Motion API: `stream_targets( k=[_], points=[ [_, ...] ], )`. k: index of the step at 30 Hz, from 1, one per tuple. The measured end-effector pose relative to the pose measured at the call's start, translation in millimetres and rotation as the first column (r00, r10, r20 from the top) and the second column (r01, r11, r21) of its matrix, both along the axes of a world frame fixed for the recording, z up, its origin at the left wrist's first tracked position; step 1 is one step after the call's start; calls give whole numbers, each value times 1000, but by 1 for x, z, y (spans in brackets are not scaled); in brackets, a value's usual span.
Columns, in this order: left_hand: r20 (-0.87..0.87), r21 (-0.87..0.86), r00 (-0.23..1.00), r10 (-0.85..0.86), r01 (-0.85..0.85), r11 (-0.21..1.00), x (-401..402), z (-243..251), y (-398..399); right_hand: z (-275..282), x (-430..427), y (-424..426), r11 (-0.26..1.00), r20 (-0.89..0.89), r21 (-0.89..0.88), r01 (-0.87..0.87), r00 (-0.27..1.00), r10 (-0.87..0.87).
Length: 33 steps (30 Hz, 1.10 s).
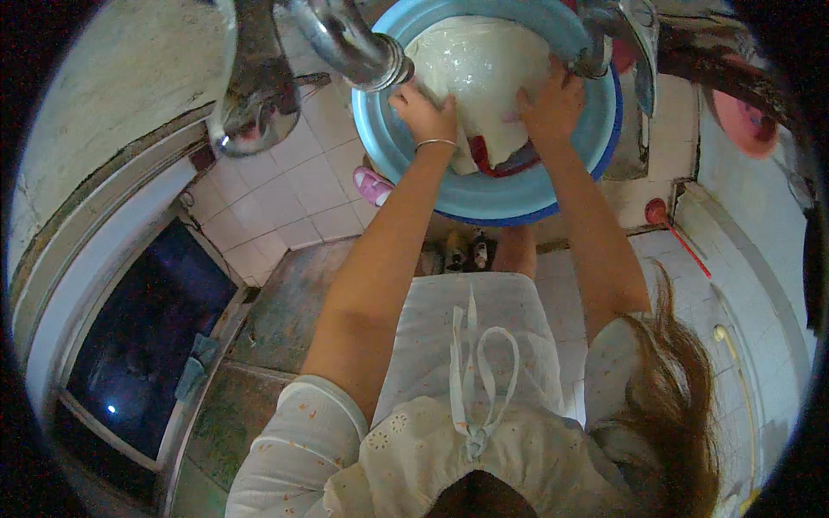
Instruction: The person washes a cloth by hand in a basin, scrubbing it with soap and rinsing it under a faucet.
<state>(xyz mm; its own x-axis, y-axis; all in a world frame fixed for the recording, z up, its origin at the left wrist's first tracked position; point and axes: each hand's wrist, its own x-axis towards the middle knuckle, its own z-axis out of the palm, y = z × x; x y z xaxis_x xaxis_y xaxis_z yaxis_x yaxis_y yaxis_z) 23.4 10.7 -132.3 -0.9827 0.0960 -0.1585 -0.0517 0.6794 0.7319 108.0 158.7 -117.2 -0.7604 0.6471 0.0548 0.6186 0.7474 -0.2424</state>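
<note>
A light-blue plastic basin [499, 194] stands before me. In it, a wet, glossy white cloth [479, 65] bulges up, with a red band [502, 171] along its near side. My left hand [427, 118], with a thin bangle at the wrist, holds the cloth's left side, thumb and fingers spread around the material. At the right side, my right hand [554, 107] has hold of the cloth; it is slightly blurred and some fingertips are hidden. A metal tap spout [363, 48] reaches over the basin's left rim, close to my left fingers.
A metal tap handle [256, 90] hangs at upper left, another tap [602, 45] at the basin's right rim. A darker blue rim [609, 149] shows beneath the basin. Pink footwear [371, 185] is below left. A red long-handled tool [677, 236] and yellow pipe [732, 346] are right.
</note>
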Motion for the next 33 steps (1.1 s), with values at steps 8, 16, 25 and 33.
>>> stream_targets(
  k=[8,16,25,33],
  points=[
    [534,329,842,70,-284,901,-10,-20,-8,-34,33,33,946,-228,-324,19,969,-97],
    [498,546,835,-235,-91,833,-16,74,-38,60,58,29,537,-392,-840,-78,771,-502],
    [-59,-244,743,-667,637,731,-31,122,-49,119,54,38,863,-149,-354,-361,933,329],
    [-253,-216,740,-623,584,782,-42,117,-51,89,45,58,916,-218,-331,-224,963,157]
  ],
)
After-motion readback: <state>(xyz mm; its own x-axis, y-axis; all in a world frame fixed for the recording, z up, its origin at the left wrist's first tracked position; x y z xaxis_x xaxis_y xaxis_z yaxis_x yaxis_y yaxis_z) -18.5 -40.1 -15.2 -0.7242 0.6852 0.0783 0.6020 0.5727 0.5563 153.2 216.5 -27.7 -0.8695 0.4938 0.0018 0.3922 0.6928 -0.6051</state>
